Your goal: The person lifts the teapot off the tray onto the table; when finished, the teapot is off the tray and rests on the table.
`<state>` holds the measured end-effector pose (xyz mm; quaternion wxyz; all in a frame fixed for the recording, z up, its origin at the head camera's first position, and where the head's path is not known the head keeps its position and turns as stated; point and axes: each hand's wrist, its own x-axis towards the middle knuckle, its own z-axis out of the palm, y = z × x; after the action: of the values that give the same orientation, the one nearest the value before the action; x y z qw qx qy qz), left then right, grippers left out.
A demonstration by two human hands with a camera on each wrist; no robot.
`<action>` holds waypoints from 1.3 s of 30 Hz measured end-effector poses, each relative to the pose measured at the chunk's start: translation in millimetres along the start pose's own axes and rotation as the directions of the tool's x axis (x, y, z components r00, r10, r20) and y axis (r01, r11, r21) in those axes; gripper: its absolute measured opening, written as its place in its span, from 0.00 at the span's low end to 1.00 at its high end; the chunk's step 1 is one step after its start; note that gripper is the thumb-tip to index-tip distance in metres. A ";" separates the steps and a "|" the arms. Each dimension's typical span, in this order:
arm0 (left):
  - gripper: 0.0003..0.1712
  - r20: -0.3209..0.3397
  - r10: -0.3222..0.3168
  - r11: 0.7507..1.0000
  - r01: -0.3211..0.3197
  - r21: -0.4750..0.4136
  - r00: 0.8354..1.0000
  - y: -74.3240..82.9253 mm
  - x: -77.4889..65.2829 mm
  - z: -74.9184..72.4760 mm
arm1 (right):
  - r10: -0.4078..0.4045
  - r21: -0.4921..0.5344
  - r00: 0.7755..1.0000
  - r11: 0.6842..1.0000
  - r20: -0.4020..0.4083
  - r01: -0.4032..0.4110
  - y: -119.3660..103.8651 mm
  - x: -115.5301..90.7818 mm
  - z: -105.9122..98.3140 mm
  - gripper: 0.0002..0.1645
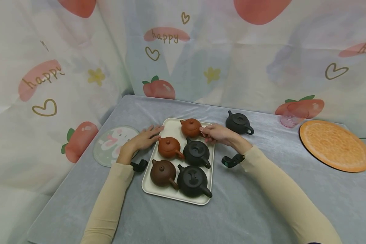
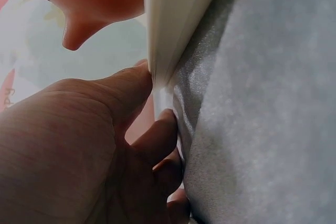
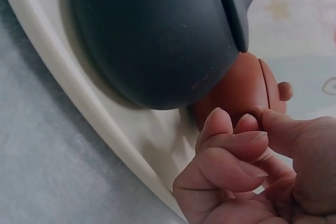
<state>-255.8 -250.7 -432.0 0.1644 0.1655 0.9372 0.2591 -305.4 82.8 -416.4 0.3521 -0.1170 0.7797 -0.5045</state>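
My right hand pinches the handle of a reddish-brown teapot at the far end of a cream tray. In the right wrist view, thumb and curled fingers meet at that handle. My left hand lies at the tray's left edge; in the left wrist view its thumb touches the rim and the other fingers rest on the cloth. Also on the tray stand a second reddish-brown teapot, a dark brown teapot and two black teapots, one middle, one near.
Behind my right hand, another black teapot stands on the grey cloth. A round rabbit-patterned mat lies left of the tray. At the right are a clear pinkish glass and a round orange-patterned mat.
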 end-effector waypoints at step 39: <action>0.33 0.004 0.014 1.000 -0.014 0.015 1.000 -1.6 0.4 2.2 | -0.018 -0.025 0.999 1.000 -0.045 0.017 9.4 -53.1 -27.0 0.28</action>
<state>-255.6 -250.9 -434.7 0.1633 0.1738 0.9377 0.2527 -283.2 134.7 -395.1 0.3285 -0.1169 0.7925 -0.5004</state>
